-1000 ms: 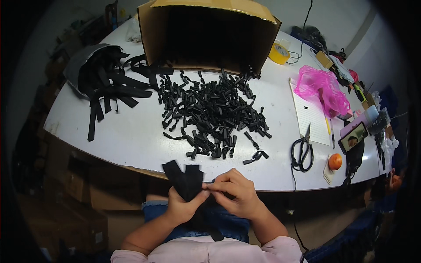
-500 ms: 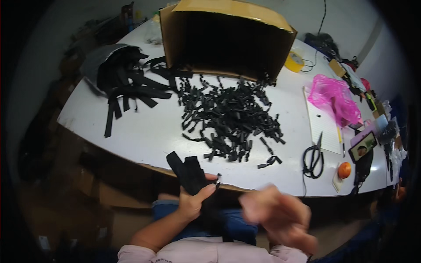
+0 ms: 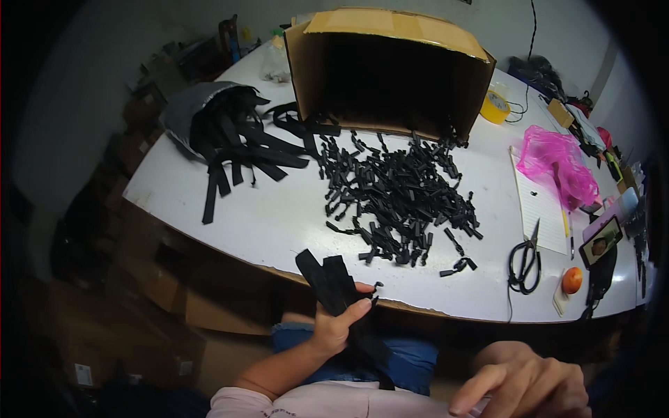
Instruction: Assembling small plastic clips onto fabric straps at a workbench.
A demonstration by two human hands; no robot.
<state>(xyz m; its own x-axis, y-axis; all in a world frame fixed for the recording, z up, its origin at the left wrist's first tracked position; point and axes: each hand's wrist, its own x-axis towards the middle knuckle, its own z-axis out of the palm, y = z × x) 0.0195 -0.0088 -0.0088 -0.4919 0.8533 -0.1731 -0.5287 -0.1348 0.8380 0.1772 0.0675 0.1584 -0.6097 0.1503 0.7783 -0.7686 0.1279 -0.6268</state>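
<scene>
Several flat black fabric straps (image 3: 327,282) are gripped in my left hand (image 3: 334,329) at the table's near edge, their upper ends fanned apart and the lower part hanging over my lap. A small dark piece pokes out between its thumb and index finger. Low on the right, my right hand (image 3: 526,382) is off the table, its fingers bent and apart, with nothing visible in it. Beyond both hands lies a heap of small black cord-end pieces (image 3: 404,198) on the white table (image 3: 279,230).
An open cardboard box (image 3: 301,70) stands behind the heap. More black straps (image 3: 268,150) spill from a grey bag (image 3: 182,115) at left. Rightward lie black-handled scissors (image 3: 524,268), a lined pad (image 3: 542,223), a pink plastic bag (image 3: 557,164), yellow tape (image 3: 495,108), an orange ball-like object (image 3: 571,280) and a phone (image 3: 601,242).
My right hand has moved down and to the right, away from the straps. The whole view has shifted, so the table sits further right. My left hand keeps its grip on the straps.
</scene>
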